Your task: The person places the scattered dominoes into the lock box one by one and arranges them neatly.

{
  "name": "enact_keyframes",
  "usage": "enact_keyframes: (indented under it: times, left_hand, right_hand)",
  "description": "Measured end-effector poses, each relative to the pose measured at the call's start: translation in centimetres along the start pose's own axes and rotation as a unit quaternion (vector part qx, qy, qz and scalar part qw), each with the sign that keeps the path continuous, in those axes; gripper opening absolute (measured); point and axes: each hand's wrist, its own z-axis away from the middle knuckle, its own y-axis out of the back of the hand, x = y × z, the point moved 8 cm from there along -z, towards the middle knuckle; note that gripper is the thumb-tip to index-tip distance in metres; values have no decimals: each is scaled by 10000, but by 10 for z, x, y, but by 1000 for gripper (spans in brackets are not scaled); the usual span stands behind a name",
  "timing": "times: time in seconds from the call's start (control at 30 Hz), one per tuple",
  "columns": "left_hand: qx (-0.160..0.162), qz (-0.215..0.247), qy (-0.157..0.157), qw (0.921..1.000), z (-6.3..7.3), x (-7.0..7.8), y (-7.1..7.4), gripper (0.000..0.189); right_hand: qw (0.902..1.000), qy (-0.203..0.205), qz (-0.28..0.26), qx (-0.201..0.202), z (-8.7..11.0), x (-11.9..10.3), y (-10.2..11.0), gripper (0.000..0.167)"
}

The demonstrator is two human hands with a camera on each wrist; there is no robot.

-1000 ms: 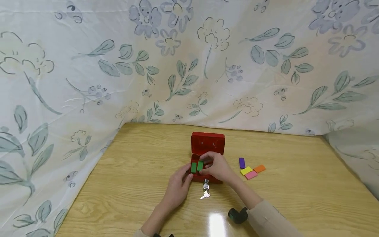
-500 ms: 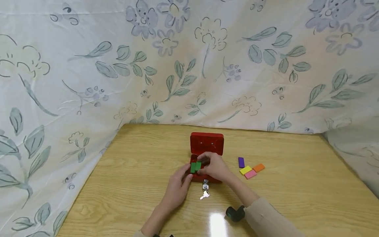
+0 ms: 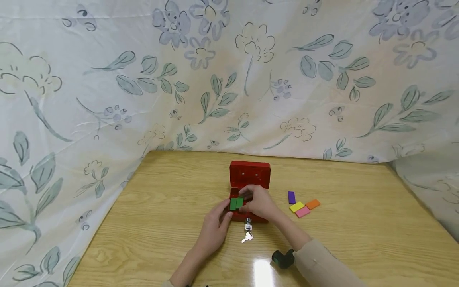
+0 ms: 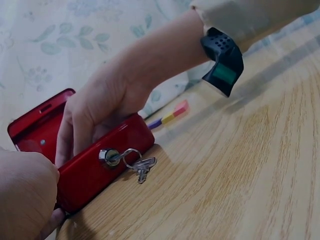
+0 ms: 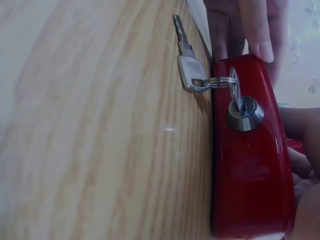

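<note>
A small red metal cash box [image 3: 251,217] stands on the table with its lid [image 3: 250,175] raised at the back. Two green blocks [image 3: 233,204] lie side by side in its left part. My left hand [image 3: 214,231] holds the box at its left end, thumb [image 5: 264,49] over the front corner. Reaching into the box, my right hand [image 3: 259,202] pinches the right-hand green block [image 3: 240,203] between thumb and fingers; that grip is hidden in both wrist views. A key [image 5: 235,92] sits in the front lock [image 5: 245,114], and a second key [image 4: 143,167] hangs from its ring.
To the right of the box lie a purple block [image 3: 291,197], a yellow block [image 3: 297,207], a pink block [image 3: 303,212] and an orange block [image 3: 312,204]. A floral cloth [image 3: 215,79] hangs behind the wooden table [image 3: 161,191]. The right wrist bears a black device [image 4: 223,62].
My right hand has shifted slightly left with its green block, closing the gap to the other green block. The left hand stays at the box's left end.
</note>
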Motion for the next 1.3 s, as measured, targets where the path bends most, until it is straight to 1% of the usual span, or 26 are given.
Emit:
enact_keyframes:
  times: [0.17,0.33,0.47,0.8,1.3]
  left_hand:
    - [2,55,14,10000,1,0,0,43]
    - [-18,117,35,9999,1,0,-1,43]
    - [-42,83,44,9999,1,0,-1,43]
    - [-31,59,77,9999,3,0,0,43]
    - [-23,14,72,10000,2,2,0,43]
  right_hand:
    - [9999,33,138,54,1,-1,-1,40]
    - [9993,154,332,83,0,-2,-3,40]
    - [9986,232,474,107,-1,-1,-4,41]
    - [9975,386,582,99,1,-4,-6,41]
    - [9965,411,716,153,2,-6,-6,40]
